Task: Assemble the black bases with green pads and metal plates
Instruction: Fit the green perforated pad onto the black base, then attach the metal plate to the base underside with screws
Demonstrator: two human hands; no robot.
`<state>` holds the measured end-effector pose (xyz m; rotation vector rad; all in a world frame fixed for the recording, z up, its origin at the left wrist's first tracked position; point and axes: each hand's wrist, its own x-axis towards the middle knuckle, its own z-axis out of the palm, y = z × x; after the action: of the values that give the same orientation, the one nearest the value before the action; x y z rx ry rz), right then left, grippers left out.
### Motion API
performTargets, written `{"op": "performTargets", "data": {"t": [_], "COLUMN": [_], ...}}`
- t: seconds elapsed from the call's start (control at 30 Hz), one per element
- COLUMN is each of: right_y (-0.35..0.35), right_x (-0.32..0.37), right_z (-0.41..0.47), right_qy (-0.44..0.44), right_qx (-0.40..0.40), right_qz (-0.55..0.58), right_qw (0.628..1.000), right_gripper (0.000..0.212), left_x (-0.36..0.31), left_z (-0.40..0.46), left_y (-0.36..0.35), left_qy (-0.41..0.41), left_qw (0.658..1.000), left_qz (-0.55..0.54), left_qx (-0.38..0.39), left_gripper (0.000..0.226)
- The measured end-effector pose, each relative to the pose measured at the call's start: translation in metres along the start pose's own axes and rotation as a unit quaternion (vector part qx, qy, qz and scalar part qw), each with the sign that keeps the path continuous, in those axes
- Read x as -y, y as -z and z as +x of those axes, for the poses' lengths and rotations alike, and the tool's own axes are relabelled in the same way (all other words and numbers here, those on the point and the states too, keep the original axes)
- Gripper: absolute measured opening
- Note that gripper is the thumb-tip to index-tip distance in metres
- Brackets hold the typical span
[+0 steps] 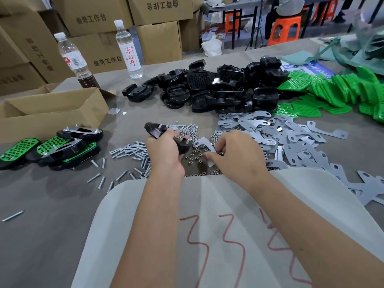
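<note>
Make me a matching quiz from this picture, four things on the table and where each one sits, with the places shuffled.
Things:
1. black bases pile
2. green pads
3. screws
4. finished pieces

Places:
A. far left, before the open box
B. far right
C. just left of the left hand
D. middle back of the table

Pairs: 1-D, 2-B, 3-C, 4-A

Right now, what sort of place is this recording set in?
Most likely a small factory or workshop hand-assembly bench. Bulk parts lie in heaps on the table: black bases, green pads, metal plates. Stacked cardboard cartons stand behind, and finished units pile up at the left.
</note>
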<state>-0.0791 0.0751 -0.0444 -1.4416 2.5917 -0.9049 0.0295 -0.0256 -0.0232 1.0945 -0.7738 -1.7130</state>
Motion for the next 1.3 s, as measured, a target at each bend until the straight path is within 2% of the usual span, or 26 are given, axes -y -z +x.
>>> {"op": "performTargets", "data": {"t": [0.1,0.2,0.3,0.43,0.57,0.7,0.77,0.83,0.93,1.07,1.13,1.2,1.27,1.3], "right_y": [0.001,0.001,0.006,0.037,0.080,0.112,0.116,0.114,0.109,0.103,0.104,0.104,0.099,0.095], "right_x": [-0.009,-0.018,-0.023,-0.042,-0.076,-0.093,-0.092,-0.090,-0.088,-0.087,-0.083,-0.078,-0.069,-0.063], "right_z": [0.005,0.010,0.011,0.017,0.017,0.009,0.006,0.005,0.005,0.012,0.017,0.022,0.025,0.025], "right_qy": [-0.039,-0.074,-0.089,-0.068,-0.122,-0.170,-0.162,-0.153,-0.143,-0.128,-0.117,-0.093,-0.058,-0.046], "right_qx": [-0.047,-0.091,-0.110,-0.144,-0.038,0.102,0.155,0.161,0.125,0.064,-0.017,-0.136,-0.214,-0.216], "right_qz": [0.111,0.183,0.247,0.167,0.008,-0.145,-0.167,-0.146,-0.103,-0.118,-0.114,-0.092,0.009,0.113], "right_qw": [0.992,0.976,0.959,0.973,0.992,0.970,0.960,0.964,0.976,0.983,0.986,0.982,0.975,0.969], "right_gripper": [0.028,0.024,0.018,0.014,0.026,0.054,0.057,0.054,0.050,0.037,0.030,0.024,0.015,0.014], "left_x": [0.004,0.011,0.017,0.027,0.041,0.052,0.053,0.053,0.050,0.047,0.046,0.046,0.044,0.043], "left_z": [-0.003,-0.006,-0.010,-0.020,-0.035,-0.042,-0.043,-0.045,-0.048,-0.047,-0.045,-0.043,-0.041,-0.040], "left_y": [0.000,-0.003,-0.008,-0.017,-0.030,-0.038,-0.038,-0.037,-0.038,-0.038,-0.036,-0.035,-0.034,-0.034], "left_qy": [-0.014,-0.030,-0.007,0.036,0.047,0.035,0.019,0.017,0.033,0.053,0.050,0.042,0.037,0.035], "left_qw": [0.999,0.997,0.996,0.986,0.970,0.959,0.957,0.955,0.953,0.961,0.962,0.963,0.967,0.970], "left_qz": [0.038,0.070,0.071,0.062,0.075,0.104,0.118,0.125,0.121,0.087,0.099,0.115,0.124,0.128], "left_qx": [0.003,0.007,0.056,0.151,0.228,0.262,0.264,0.267,0.276,0.257,0.248,0.239,0.217,0.205], "left_gripper": [0.006,0.011,0.011,0.012,0.014,0.012,0.013,0.014,0.022,0.034,0.031,0.028,0.024,0.023]}}
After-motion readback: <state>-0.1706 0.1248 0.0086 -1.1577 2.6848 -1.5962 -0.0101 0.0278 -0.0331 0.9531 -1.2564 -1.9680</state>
